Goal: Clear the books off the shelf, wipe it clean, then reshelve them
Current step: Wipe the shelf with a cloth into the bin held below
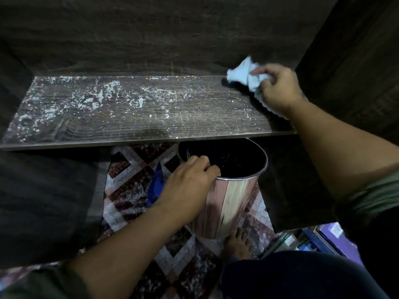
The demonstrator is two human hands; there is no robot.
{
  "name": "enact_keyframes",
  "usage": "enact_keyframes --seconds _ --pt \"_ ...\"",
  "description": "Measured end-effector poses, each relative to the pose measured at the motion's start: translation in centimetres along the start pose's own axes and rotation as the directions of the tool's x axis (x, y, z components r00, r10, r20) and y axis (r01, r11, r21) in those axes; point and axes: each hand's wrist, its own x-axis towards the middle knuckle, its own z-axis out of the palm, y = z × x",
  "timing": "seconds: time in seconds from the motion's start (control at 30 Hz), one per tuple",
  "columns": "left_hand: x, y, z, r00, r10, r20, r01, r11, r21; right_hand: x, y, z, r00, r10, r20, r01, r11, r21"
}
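Observation:
A dark wooden shelf board (133, 117) runs across the view, bare of books and speckled with white dust, thickest on its left half. My right hand (278, 87) grips a crumpled light-blue cloth (244, 75) at the shelf's back right corner. My left hand (190, 180) grips the rim of a shiny metal bin (228, 203), held tilted just under the shelf's front edge. Several books (319, 238) lie on the floor at the lower right.
The shelf's dark back panel (172, 39) and right side wall (356, 72) close in the compartment. Below is a patterned tiled floor (133, 180) with a blue object (156, 186) on it. My bare foot (237, 242) stands beside the bin.

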Motion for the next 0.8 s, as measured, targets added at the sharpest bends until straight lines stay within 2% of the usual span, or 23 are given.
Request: enact_keyframes --seconds 0.07,0.1,0.13,0.2,0.33,0.4,0.53,0.6,0.7,0.8 --pt "0.0 0.0 -0.1 1.000 0.004 -0.004 -0.004 1.000 -0.006 1.1 0.4 -0.9 0.965 -0.255 -0.053 0.241 0.952 -0.186" --pt "-0.1 0.0 -0.1 1.000 0.009 -0.004 -0.009 1.000 -0.006 1.5 0.6 -1.1 0.948 -0.318 0.005 0.311 0.923 -0.227" --pt "-0.1 0.1 -0.1 1.000 0.013 -0.001 -0.013 1.000 -0.008 2.0 0.6 -1.0 0.947 -0.312 0.076 0.321 0.910 -0.264" --pt "-0.1 0.0 0.0 1.000 0.018 0.006 -0.018 1.000 -0.014 2.5 0.8 0.2 0.952 -0.234 0.196 0.294 0.879 -0.376" --pt "0.0 -0.4 0.0 1.000 0.013 0.018 -0.012 1.000 -0.029 2.9 1.8 2.3 0.951 -0.185 0.248 0.289 0.819 -0.496" --pt "0.0 -0.4 -0.1 1.000 0.008 0.017 -0.007 1.000 -0.030 3.2 1.1 2.2 0.944 -0.102 0.312 0.261 0.810 -0.525" --pt "0.0 -0.2 -0.1 1.000 0.018 0.024 -0.017 0.999 -0.035 3.8 -1.5 0.8 0.881 0.099 0.463 0.239 0.751 -0.616" --pt "-0.1 -0.2 -0.1 0.999 0.029 0.031 -0.027 0.999 -0.034 3.0 -2.6 0.2 0.854 0.134 0.503 0.248 0.745 -0.620" --pt "0.0 -0.3 -0.2 0.999 0.030 0.043 -0.028 0.999 -0.046 1.2 -2.5 -0.8 0.904 0.056 0.425 0.236 0.762 -0.603" --pt "-0.2 -0.3 -0.2 0.998 0.027 0.057 -0.024 0.999 -0.048 0.2 -1.2 -2.0 0.989 -0.039 0.146 0.137 0.633 -0.762"
